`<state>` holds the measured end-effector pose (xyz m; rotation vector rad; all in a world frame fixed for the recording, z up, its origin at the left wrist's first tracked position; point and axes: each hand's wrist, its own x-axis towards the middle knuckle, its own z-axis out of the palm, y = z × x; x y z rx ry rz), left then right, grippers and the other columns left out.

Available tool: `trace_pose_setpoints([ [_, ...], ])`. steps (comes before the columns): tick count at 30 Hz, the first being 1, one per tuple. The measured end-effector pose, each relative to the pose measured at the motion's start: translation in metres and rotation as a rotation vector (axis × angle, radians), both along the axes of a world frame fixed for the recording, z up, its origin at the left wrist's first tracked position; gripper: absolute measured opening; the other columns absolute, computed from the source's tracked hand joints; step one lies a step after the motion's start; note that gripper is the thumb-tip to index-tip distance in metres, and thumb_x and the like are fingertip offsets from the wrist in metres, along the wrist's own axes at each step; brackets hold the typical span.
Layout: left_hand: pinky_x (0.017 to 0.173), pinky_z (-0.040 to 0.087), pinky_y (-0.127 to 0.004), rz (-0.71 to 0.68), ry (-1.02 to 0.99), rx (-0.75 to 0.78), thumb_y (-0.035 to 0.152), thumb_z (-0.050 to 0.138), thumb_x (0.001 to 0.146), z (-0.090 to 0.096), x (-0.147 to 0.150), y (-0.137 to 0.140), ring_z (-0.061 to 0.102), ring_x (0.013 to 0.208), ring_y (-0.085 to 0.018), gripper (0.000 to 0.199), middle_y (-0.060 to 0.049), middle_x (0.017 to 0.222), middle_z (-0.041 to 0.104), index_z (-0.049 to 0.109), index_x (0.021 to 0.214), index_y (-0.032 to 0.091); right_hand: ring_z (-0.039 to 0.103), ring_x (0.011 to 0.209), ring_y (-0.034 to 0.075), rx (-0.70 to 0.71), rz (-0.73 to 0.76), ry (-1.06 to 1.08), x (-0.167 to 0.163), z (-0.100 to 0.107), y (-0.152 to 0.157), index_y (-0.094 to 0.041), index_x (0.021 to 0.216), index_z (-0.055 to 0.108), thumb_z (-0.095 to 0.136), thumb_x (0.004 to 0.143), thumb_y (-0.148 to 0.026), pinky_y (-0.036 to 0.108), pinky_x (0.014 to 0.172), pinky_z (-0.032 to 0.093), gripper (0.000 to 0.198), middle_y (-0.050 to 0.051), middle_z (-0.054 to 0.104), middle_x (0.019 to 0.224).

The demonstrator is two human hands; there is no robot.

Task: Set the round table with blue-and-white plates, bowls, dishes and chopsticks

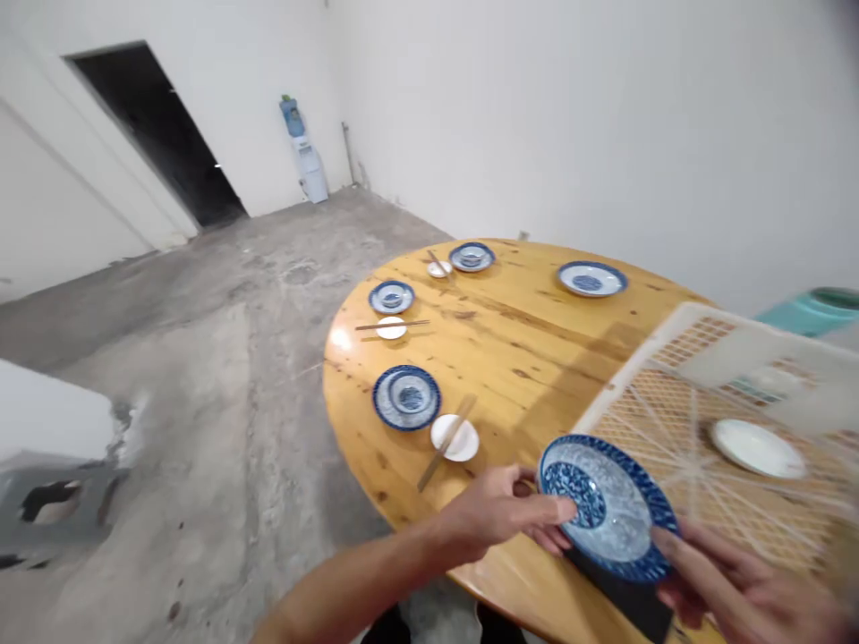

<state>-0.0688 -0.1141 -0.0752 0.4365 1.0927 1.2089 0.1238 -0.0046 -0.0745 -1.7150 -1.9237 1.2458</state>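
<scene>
Between my two hands a blue-and-white patterned plate point(627, 519) is held tilted above the table's near edge. My left hand point(503, 510) grips its left side, thumb over the inner face and fingers underneath. On the right rim, my right hand point(731, 572) pinches it with the thumb on top. Nearest to my left hand is a small white dish point(463, 441) with a pair of chopsticks point(436, 461) across it. Beyond that dish lies a blue-rimmed plate point(382, 407) with a bowl point(411, 395) on it. Below the held plate, a dark flat shape is partly hidden.
The round wooden table point(510, 335) carries more plates, bowls, dishes and chopsticks along its far left side. A lone plate point(591, 279) sits at the back. On the right stands a white plastic crate point(631, 394) with a white dish point(758, 447) inside. A turquoise container point(805, 313) is behind it.
</scene>
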Motion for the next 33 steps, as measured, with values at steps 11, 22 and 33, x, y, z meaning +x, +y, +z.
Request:
trace_pose_setpoints([
  [11,0.058,0.048,-0.023,0.702,0.033,-0.202,0.068,0.088,0.055,-0.057,-0.103,-0.256,0.060,0.063,-0.013,0.071,-0.005,0.077,0.066,0.068,0.093,0.012,0.050,0.041,0.018,-0.316,0.524,0.209,-0.205,-0.032,-0.206,-0.025,0.058,0.050,0.050,0.066,-0.068,0.030,0.046,0.040,0.044,0.000,0.050,0.043],
  [22,0.052,0.044,-0.020,0.814,-0.036,-0.293,0.072,0.091,0.047,-0.105,-0.224,-0.251,0.058,0.054,-0.010,0.073,-0.004,0.069,0.067,0.071,0.090,0.016,0.056,0.046,0.021,-0.278,0.585,0.310,-0.329,-0.095,-0.199,-0.024,0.064,0.055,0.054,0.075,-0.059,0.031,0.050,0.042,0.036,0.000,0.057,0.051],
  [33,0.055,0.043,-0.021,0.651,0.130,-0.367,0.076,0.090,0.044,-0.086,-0.418,-0.190,0.057,0.058,-0.012,0.074,0.000,0.064,0.063,0.075,0.091,0.021,0.063,0.060,0.026,-0.128,0.507,0.392,-0.508,-0.089,-0.132,-0.026,0.062,0.062,0.052,0.078,-0.057,0.033,0.058,0.051,0.036,0.003,0.065,0.060],
])
